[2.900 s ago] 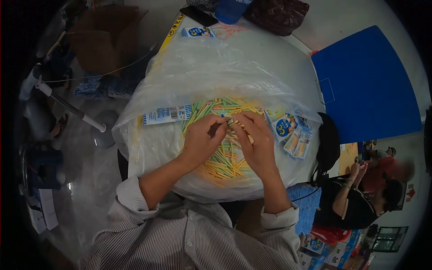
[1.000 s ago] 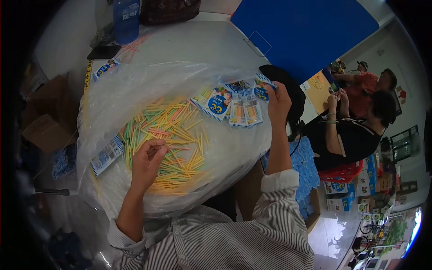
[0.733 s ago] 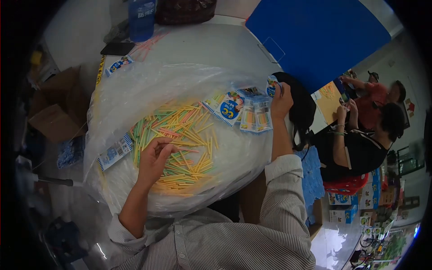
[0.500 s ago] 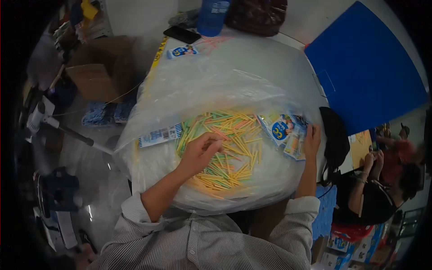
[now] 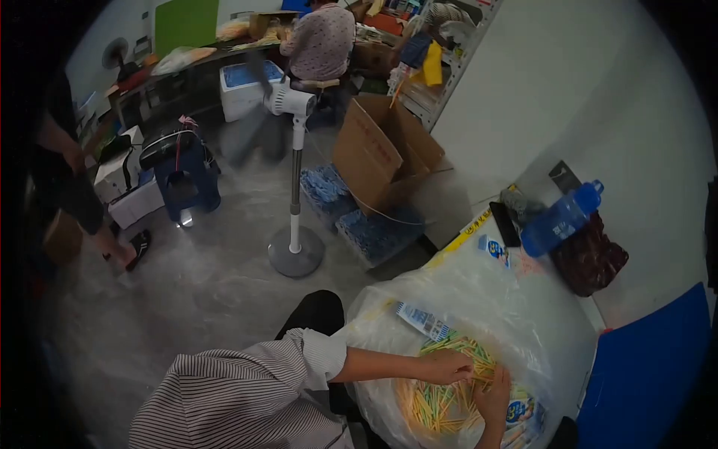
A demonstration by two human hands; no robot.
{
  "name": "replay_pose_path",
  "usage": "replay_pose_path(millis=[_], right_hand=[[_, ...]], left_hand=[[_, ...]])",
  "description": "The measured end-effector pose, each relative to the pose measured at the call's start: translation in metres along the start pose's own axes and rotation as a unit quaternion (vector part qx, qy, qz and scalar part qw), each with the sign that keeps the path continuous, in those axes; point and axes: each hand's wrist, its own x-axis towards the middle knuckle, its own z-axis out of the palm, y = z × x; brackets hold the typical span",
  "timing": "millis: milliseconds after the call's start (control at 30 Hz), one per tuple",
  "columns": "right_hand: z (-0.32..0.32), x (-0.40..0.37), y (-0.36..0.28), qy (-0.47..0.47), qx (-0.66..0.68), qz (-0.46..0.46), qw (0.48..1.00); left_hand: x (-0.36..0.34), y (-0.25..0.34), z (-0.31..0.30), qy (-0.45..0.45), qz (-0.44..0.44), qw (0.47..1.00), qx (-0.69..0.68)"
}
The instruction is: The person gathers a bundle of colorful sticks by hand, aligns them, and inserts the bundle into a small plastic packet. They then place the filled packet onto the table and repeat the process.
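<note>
Thin yellow, green and orange sticks (image 5: pixel 428 410) lie in a loose heap inside a spread clear plastic bag (image 5: pixel 378 389) at the lower right. Over the heap, my left hand (image 5: pixel 447 367) has its fingers curled together; whatever they may hold is too small to make out. Just right of it, my right hand (image 5: pixel 493 396) reaches up onto the sticks, fingers stretched out and thumb apart. A blue and white printed packet (image 5: pixel 520 411) is beside my right hand, partly covered by it. Another packet (image 5: pixel 425 320), striped at its ends, lies at the heap's upper left.
Beyond the bag are a small packet (image 5: pixel 493 250), a dark phone (image 5: pixel 505 223), a blue bottle (image 5: pixel 561 224) and a dark red bag (image 5: pixel 594 258). A blue panel (image 5: pixel 651 367) stands right. A fan (image 5: pixel 296 179), cardboard box (image 5: pixel 374 153) and two other people occupy the left and back.
The view has swung left, showing more floor and the fan. My right hand has left the packet's edge and come over to the sticks near my left hand, which stays curled.
</note>
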Motion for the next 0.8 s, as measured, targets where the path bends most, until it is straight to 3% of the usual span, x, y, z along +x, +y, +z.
replay_pose_path(millis=[33,100,133,267,333,367,433,467,500,533,567,600,667,767,800], right_hand=[[0.001,0.008,0.005,0.003,-0.006,-0.009,1.000],[0.002,0.022,0.010,-0.093,0.014,0.027,0.995],[0.001,0.027,0.010,-0.091,0.009,0.022,0.996],[0.000,0.037,0.009,-0.082,0.001,-0.012,0.997],[0.003,0.037,0.005,-0.067,0.001,-0.011,0.998],[0.004,0.038,0.004,-0.048,-0.009,-0.036,0.998],[0.008,0.034,0.002,-0.024,-0.005,-0.067,0.997],[0.009,0.033,0.004,-0.018,0.010,-0.073,0.997],[0.004,0.029,-0.004,-0.033,-0.001,-0.041,0.999],[-0.004,0.024,-0.011,-0.034,0.014,-0.026,0.999],[-0.006,0.019,-0.012,-0.038,0.033,-0.017,0.999],[-0.004,0.014,-0.012,-0.048,0.012,0.008,0.999],[-0.002,0.006,-0.008,-0.050,-0.009,0.040,0.998],[-0.016,0.001,-0.007,-0.022,0.060,0.027,0.998],[-0.030,0.000,-0.011,-0.047,0.154,0.079,0.984]], left_hand=[[0.004,0.001,-0.001,-0.034,0.008,0.999,0.023],[0.021,-0.019,-0.002,-0.025,0.047,0.993,0.101],[0.027,-0.024,-0.006,-0.024,0.078,0.981,0.177],[0.057,-0.045,-0.020,-0.050,0.078,0.968,0.235],[0.081,-0.068,-0.014,-0.053,0.036,0.957,0.282],[0.083,-0.072,-0.011,-0.069,0.041,0.959,0.272],[0.083,-0.053,-0.032,-0.093,-0.077,0.985,0.119],[0.093,-0.061,-0.032,-0.138,-0.150,0.975,0.093],[0.120,-0.153,0.022,0.018,0.012,0.990,-0.141],[0.088,-0.061,-0.035,-0.133,-0.153,0.979,-0.008],[0.083,-0.063,-0.035,-0.125,-0.075,0.989,0.005],[0.070,-0.039,-0.035,-0.123,-0.112,0.976,-0.137],[0.061,-0.021,-0.030,-0.032,-0.147,0.988,0.044],[0.053,-0.006,-0.029,-0.026,-0.072,0.987,0.144],[0.051,-0.006,-0.027,-0.034,-0.067,0.987,0.141]])
